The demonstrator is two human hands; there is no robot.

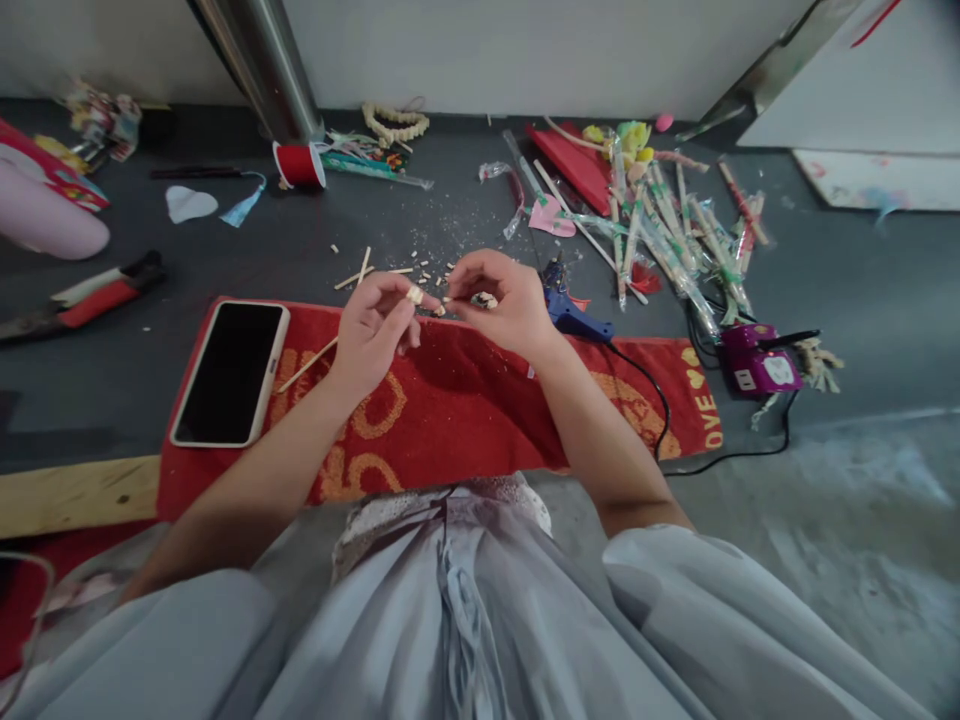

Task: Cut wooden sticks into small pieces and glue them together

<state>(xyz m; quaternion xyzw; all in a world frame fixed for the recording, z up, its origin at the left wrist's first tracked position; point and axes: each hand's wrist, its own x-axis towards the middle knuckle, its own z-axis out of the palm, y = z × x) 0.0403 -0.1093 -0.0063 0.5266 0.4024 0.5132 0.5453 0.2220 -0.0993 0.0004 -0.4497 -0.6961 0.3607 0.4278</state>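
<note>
Left hand (375, 335): thumb and forefinger pinching one small pale piece (415, 295), over the far edge of the red towel (480, 410).
Right hand (501, 305): fingertips drawn together over that same edge; from here I can't tell what they hold.
Glue gun (581, 322): one, blue, at the towel's far edge, right of its middle.
Smartphone (231, 373): one, dark-screened, on the towel's left end.
Spool (298, 166): one, red, beyond the towel.

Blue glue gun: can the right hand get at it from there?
Likely yes: the blue glue gun lies beside the right hand, and nothing appears to cover its handle. That hand seems to pinch a small piece, which may need setting down first.
</note>
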